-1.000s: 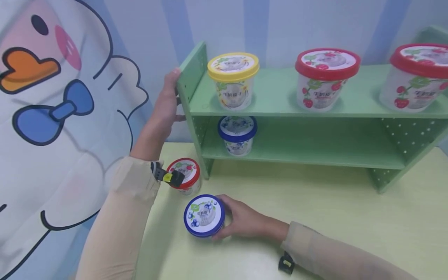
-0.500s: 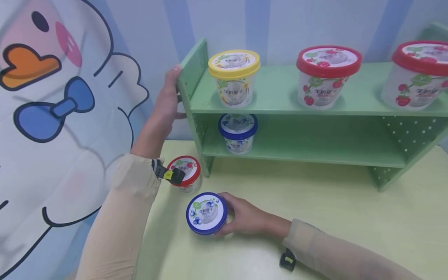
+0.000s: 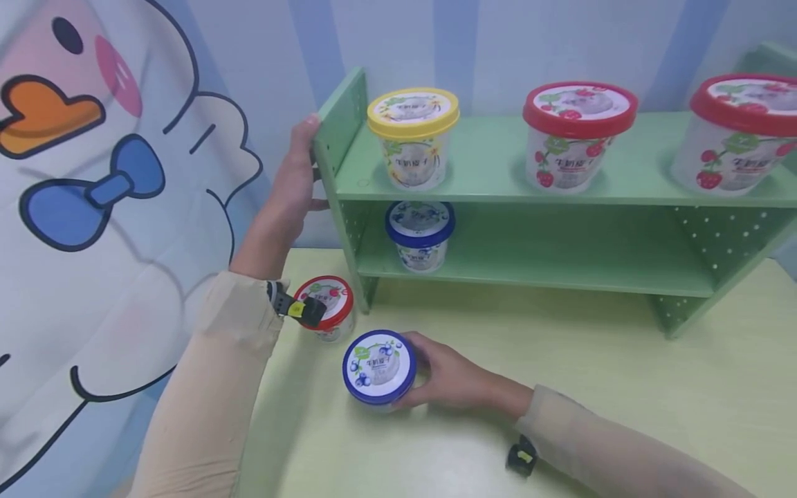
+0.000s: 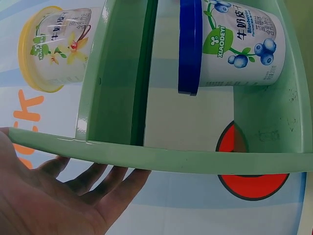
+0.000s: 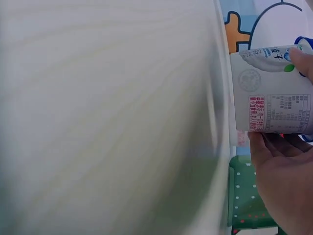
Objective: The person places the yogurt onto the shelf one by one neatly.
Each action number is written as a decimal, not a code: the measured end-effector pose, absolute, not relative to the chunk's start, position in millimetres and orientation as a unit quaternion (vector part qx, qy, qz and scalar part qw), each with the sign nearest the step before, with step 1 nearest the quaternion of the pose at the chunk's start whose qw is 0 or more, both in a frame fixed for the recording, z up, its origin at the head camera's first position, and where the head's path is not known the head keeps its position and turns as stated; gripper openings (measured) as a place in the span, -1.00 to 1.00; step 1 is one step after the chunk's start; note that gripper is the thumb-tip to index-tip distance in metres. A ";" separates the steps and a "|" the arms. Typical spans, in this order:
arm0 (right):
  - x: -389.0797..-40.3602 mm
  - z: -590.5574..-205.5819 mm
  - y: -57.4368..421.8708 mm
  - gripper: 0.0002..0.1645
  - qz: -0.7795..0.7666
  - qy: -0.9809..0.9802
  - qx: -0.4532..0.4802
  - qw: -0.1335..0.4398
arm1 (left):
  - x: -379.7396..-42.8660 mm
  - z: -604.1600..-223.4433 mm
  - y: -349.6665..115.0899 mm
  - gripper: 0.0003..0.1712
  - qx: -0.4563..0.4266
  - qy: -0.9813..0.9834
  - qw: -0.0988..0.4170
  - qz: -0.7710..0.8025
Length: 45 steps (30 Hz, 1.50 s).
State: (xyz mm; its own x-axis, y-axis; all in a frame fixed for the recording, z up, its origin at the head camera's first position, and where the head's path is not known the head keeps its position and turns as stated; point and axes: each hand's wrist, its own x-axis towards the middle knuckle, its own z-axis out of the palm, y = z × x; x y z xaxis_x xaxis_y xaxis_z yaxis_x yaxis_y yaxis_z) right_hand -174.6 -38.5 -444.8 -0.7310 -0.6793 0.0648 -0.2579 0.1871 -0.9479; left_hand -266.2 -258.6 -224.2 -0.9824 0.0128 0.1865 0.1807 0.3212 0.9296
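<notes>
My right hand (image 3: 445,377) grips a blue-lidded blueberry tub (image 3: 378,366) by its side, thumb and fingers around it, close over the table in front of the shelf. In the right wrist view the tub's printed label (image 5: 274,93) faces the camera. My left hand (image 3: 292,183) rests against the left side panel of the green shelf (image 3: 529,270). The left wrist view shows its extended fingers (image 4: 122,193) touching the panel's outer face. Inside the lower tier, near that panel, stands another blue-lidded tub (image 3: 420,235). A yellow-lidded tub (image 3: 414,138) is on the top tier above it.
Two red-lidded tubs, one mid-shelf (image 3: 575,138) and one at the right (image 3: 741,135), stand on the top tier. A third red-lidded tub (image 3: 326,304) is on the table (image 3: 498,318) by the shelf's left foot, partly behind the left wrist camera. A cartoon-printed backdrop (image 3: 112,290) hangs left.
My right hand has moved the blueberry tub a little to the right and toward the shelf. My left hand stays at the side panel.
</notes>
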 end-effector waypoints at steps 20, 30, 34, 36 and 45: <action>-176.0 -437.5 6.1 0.13 -0.572 0.741 -0.303 0.175 | -266.1 -223.3 -257.9 -0.09 -0.051 -0.816 0.067 -0.571; -176.5 -440.1 22.3 0.16 -0.574 0.746 -0.297 0.160 | -265.5 -222.6 -257.0 -0.11 -0.047 -0.813 0.064 -0.577; -176.6 -436.7 32.7 0.19 -0.574 0.751 -0.294 0.144 | -265.4 -223.6 -256.9 -0.12 -0.049 -0.813 0.066 -0.576; -177.0 -435.2 38.2 0.20 -0.573 0.753 -0.293 0.136 | -265.5 -223.5 -256.7 -0.12 -0.050 -0.813 0.066 -0.576; -178.4 -432.7 52.5 0.16 -0.587 0.743 -0.294 0.125 | -266.1 -224.0 -257.5 -0.12 -0.051 -0.808 0.065 -0.583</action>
State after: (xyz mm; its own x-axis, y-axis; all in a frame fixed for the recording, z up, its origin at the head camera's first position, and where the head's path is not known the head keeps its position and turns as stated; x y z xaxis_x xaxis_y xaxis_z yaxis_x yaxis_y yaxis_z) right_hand -178.4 52.5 -432.7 -0.7955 -0.5843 0.1605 -0.2913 0.1365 -0.9468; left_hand -266.1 -257.5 -224.0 -0.9863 0.0061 0.1650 0.1584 0.3158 0.9355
